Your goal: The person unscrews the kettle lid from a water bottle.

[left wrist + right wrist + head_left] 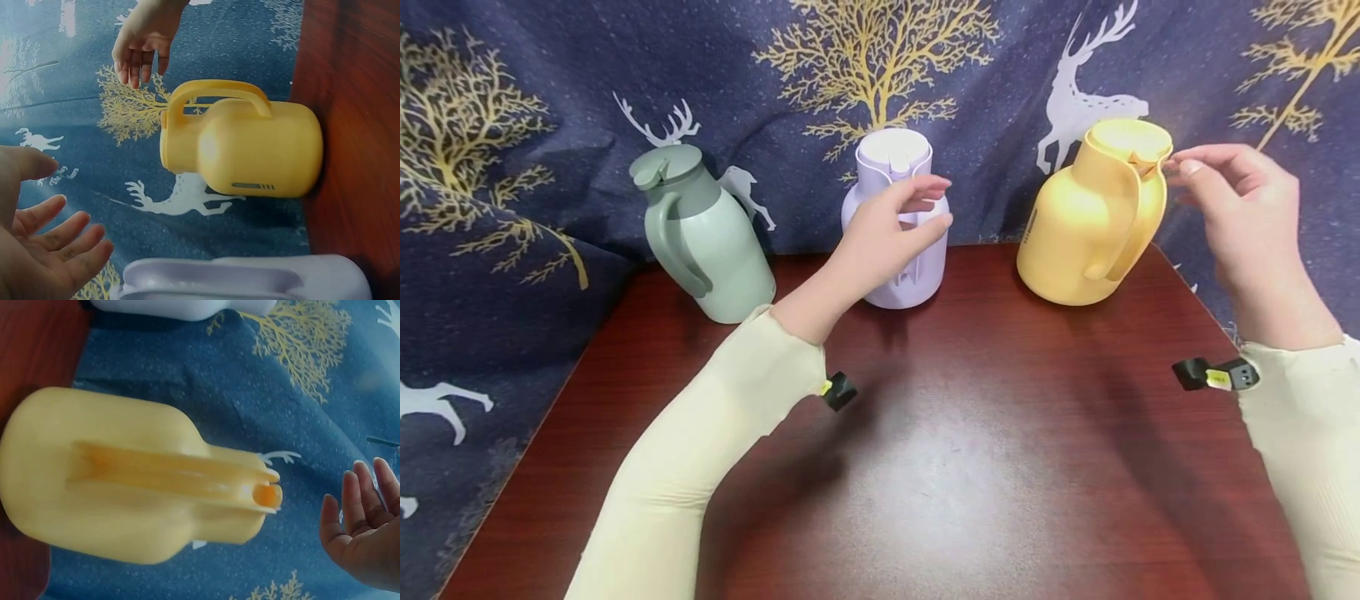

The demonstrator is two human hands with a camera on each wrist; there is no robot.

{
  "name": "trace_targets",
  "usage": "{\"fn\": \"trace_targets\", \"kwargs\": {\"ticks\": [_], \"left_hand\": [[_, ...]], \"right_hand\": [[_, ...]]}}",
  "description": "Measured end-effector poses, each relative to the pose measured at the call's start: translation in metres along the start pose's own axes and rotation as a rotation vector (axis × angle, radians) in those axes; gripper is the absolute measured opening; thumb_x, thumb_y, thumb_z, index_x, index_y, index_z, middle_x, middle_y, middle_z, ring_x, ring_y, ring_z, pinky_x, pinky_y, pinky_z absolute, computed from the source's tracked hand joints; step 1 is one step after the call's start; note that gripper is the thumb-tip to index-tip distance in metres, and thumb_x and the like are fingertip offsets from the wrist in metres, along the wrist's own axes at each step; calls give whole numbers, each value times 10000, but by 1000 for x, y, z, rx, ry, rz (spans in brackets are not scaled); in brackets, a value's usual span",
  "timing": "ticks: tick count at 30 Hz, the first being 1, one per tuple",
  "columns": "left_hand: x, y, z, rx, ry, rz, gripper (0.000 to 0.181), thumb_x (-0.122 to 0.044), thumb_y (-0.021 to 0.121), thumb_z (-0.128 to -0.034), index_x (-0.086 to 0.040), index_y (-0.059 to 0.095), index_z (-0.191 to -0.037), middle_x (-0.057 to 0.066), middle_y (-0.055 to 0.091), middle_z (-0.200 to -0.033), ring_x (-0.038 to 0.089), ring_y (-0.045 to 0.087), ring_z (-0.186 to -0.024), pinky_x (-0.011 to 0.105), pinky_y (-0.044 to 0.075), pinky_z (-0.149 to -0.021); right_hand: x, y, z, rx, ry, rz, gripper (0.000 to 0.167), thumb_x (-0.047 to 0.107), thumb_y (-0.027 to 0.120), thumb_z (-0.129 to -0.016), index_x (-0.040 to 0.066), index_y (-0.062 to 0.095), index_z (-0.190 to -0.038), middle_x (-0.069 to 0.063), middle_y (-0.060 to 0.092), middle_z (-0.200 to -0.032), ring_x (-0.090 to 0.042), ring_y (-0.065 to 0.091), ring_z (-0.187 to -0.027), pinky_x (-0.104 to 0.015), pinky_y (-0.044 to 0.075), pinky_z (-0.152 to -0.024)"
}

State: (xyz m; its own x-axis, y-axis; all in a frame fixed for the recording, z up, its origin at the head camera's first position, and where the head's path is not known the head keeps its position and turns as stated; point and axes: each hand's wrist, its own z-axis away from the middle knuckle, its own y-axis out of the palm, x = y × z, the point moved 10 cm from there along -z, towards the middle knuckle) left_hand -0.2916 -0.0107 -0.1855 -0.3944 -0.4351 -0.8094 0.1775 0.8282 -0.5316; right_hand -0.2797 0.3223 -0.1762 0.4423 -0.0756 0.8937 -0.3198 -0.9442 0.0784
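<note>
Three insulated jugs stand in a row along the back of the table. The pale purple jug is in the middle; my left hand hovers in front of its handle and hides part of it. In the left wrist view the fingers are spread, with a gap to the purple jug. At the right stands the yellow jug, its handle facing the right wrist camera. Beside its top my right hand is raised, fingers loosely bent, holding nothing; the right wrist view shows it apart from the jug.
To the left is the green jug, its handle turned toward the front left. The table is glossy reddish-brown wood. Behind it hangs a dark blue cloth with gold trees and white deer. A small black device sits at each wrist.
</note>
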Motion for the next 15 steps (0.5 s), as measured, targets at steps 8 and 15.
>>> {"fn": "trace_targets", "kwargs": {"ticks": [8,15], "left_hand": [[-29,5,-36,10,19,-9,430,-228,625,-1015,-124,577,-1430,61,634,-1447,161,610,-1328,238,504,-1077],[-52,2,-74,10,-14,-27,462,-281,623,-1019,-189,550,-1466,3,589,-1504,69,564,-1365,156,458,-1085]], "right_hand": [[10,-14,-21,-28,16,120,175,68,615,-969,193,736,-980,159,749,-878,9,666,-822,-92,494,-714],[7,-23,-42,19,89,250,128,178,596,-1017,248,702,-1018,197,692,-943,31,625,-879,-54,494,-696]]}}
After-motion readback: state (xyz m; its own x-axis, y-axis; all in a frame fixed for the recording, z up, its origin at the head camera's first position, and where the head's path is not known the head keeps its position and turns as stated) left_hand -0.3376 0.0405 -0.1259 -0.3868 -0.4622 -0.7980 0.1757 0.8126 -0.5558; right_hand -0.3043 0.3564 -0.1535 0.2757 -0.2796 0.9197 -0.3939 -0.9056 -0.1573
